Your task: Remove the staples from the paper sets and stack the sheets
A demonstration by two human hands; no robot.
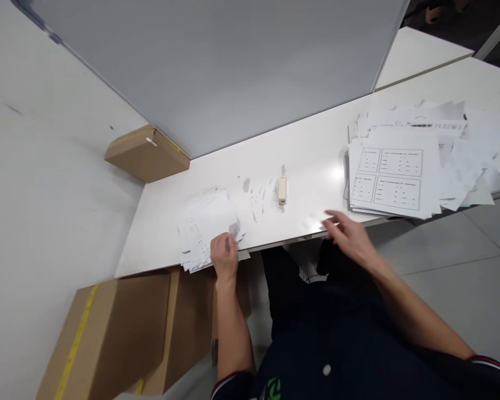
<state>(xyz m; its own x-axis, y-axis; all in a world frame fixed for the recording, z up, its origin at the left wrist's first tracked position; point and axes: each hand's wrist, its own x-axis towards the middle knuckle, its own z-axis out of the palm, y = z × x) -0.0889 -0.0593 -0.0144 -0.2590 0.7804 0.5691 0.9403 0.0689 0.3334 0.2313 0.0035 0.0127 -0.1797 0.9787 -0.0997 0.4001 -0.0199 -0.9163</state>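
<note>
My left hand [224, 256] is closed at the near right edge of a loose stack of papers [208, 219] on the white table. Its fingers hide whatever may be between them; one sheet corner curls up right beside the hand. Over the front edge of the table, my right hand [348, 236] is slightly blurred, with fingers apart and nothing visible in it. Between the two hands, farther back, stands a small cream-coloured device that looks like a stapler [282, 190]. To the right of my right hand lies a larger, untidy pile of printed sheets [394, 169], the top one bearing boxed tables.
A grey panel [250, 72] rises along the back of the table [312, 153]. A cardboard box [144, 153] sits at the table's far left corner, against the wall. Larger cardboard boxes [137, 322] stand below the table on the left. Dark smudges mark the tabletop near the stapler-like device.
</note>
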